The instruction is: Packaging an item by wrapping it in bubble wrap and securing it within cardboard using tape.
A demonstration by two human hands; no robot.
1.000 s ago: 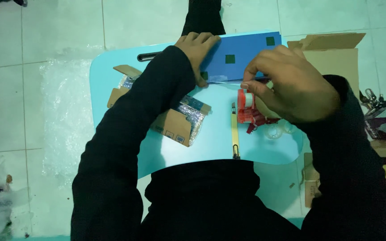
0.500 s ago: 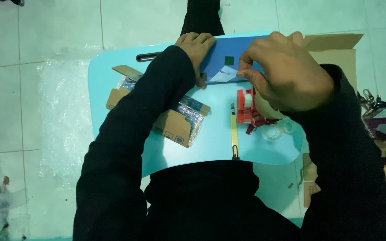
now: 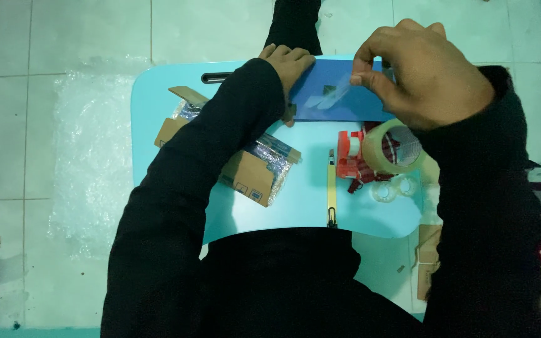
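My left hand presses flat on the left end of a blue box at the far side of a light blue lap table. My right hand hovers over the box's right part and pinches a strip of clear tape between thumb and fingers; the strip slants down onto the blue surface. Just below the box sits a red tape dispenser with a big roll of clear tape.
An open cardboard box with bubble wrap lies under my left forearm. A yellow utility knife lies near the table's front edge. Two small tape rolls sit by the dispenser. Bubble wrap covers the tiled floor at left; cardboard clutter at right.
My right hand rose from the tape dispenser to the blue box, carrying a strip of tape. The dispenser and roll are now uncovered. My left hand stayed on the box.
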